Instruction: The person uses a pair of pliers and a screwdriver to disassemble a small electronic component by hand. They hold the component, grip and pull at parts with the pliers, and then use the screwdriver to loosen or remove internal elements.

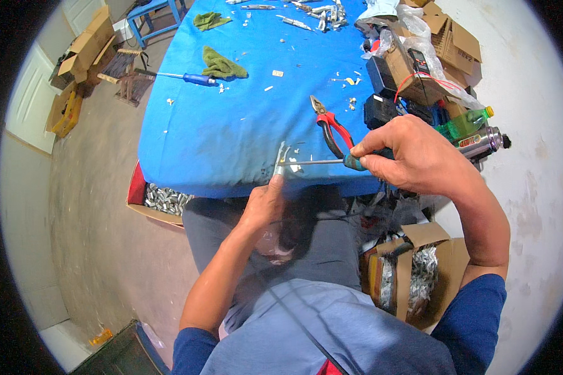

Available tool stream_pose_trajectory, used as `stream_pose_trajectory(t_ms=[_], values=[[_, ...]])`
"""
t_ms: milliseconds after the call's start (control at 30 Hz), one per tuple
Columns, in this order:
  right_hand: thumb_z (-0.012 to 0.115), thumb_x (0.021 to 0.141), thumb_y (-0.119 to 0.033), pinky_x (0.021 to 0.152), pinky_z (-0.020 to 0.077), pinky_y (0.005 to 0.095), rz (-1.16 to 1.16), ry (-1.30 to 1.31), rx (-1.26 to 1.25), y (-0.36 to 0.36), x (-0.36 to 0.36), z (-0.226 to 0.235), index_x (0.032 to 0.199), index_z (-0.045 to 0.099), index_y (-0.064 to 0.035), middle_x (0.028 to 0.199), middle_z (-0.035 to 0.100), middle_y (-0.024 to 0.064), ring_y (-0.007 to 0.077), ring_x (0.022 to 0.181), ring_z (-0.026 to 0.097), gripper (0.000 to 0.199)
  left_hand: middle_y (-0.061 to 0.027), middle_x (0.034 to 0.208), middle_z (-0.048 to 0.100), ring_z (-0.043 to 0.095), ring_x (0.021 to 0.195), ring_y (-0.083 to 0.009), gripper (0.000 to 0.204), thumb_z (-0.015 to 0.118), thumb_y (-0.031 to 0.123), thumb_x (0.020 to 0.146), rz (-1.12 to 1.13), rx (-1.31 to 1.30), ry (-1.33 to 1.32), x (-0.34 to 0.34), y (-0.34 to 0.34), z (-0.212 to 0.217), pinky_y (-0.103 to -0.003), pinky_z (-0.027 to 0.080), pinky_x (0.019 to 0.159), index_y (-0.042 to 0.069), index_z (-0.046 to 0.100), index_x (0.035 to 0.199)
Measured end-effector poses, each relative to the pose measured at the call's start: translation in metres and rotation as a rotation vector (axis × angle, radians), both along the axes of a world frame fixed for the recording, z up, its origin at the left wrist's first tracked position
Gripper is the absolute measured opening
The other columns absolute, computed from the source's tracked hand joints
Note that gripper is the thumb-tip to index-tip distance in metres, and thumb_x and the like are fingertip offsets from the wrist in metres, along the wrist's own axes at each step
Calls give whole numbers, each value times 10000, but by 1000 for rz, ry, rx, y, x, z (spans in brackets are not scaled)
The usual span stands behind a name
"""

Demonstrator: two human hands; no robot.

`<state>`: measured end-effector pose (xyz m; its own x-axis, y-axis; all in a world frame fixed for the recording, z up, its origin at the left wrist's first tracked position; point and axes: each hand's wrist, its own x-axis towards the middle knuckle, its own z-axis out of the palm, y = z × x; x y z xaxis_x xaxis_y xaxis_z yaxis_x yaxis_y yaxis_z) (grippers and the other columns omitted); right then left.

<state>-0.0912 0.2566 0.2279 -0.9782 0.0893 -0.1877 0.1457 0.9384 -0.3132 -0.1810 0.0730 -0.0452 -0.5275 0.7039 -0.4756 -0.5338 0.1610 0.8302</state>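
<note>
My left hand (264, 203) is closed on a slim whitish-silver piece (279, 155) at the near edge of the blue-covered table (194, 144). My right hand (410, 153) grips the teal handle of a screwdriver (316, 163). Its shaft points left, and the tip meets the slim piece; whether it is inside or only against it, I cannot tell. Small white fragments (294, 165) lie just right of the piece. Pliers (334, 128) with red and black handles rest beyond the screwdriver, jaws pointing away from me.
A blue-handled screwdriver (198, 79) and green cloths (222, 64) lie at left. Several silvery pieces (328, 15) are heaped at the far end. Cartons, black boxes (380, 111) and a green bottle (468, 123) crowd the right edge. Below stand boxes of metal cylinders (166, 201) and silvery strips (424, 275).
</note>
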Motion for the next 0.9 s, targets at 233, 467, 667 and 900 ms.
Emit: stream_pose_trajectory(t_ms=[233,467,667,900], values=[[609,793,-183,760,530,428,-23,58,-10,5,15,-11,891,734,-35,857,696,185,358,817,669,217,43,561,286,252,486,-99,566,517,630,908,-7,34,-101,-1,-1,6,-276,204,457,165,354,628],[601,793,-195,747,531,429,-36,55,-17,3,13,-10,887,736,-44,835,692,183,354,793,671,223,43,571,278,251,495,-99,573,516,641,901,-12,15,-58,0,-5,6,-273,205,462,167,344,629],[607,788,-182,748,527,412,-53,102,-62,11,16,-18,882,737,-40,836,695,172,340,796,672,214,44,569,266,242,491,-101,590,517,653,893,-24,12,-57,-3,-5,5,-276,211,465,168,320,621],[621,771,-163,725,524,404,-88,57,-111,15,19,-4,880,735,-30,833,693,172,332,788,670,207,42,550,260,239,478,-109,590,517,650,894,-19,28,-43,-3,-3,0,-281,218,465,170,315,617]])
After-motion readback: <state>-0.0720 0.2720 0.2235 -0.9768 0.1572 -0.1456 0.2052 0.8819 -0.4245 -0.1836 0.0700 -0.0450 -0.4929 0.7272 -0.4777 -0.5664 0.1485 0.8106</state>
